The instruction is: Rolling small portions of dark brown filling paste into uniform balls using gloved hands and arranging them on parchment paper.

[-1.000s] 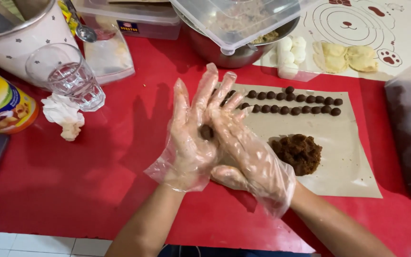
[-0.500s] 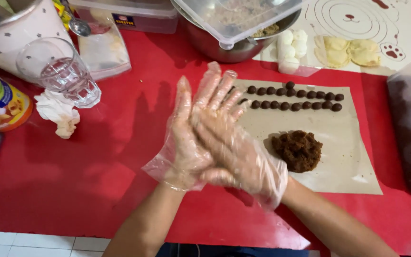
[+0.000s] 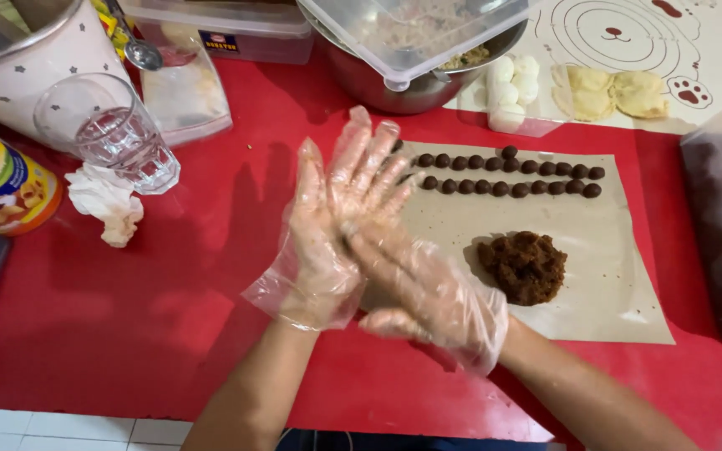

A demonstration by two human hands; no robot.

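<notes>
The left hand [image 3: 315, 242] and right hand [image 3: 411, 276], both in loose clear gloves, are pressed flat palm to palm; whatever lies between is hidden. The brown paste mound [image 3: 524, 267], just right of them on the paper sheet [image 3: 628, 292], is judged soft, sticky, best pinched lightly. Open red table [image 3: 127, 334] lies left.

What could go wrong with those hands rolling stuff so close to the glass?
The loose plastic glove on the left hand gapes at the wrist and might slip off. The right hand presses palm to palm above the paper sheet, so anything rolled between could drop. An elbow swing might tip the water glass nearby.
</notes>
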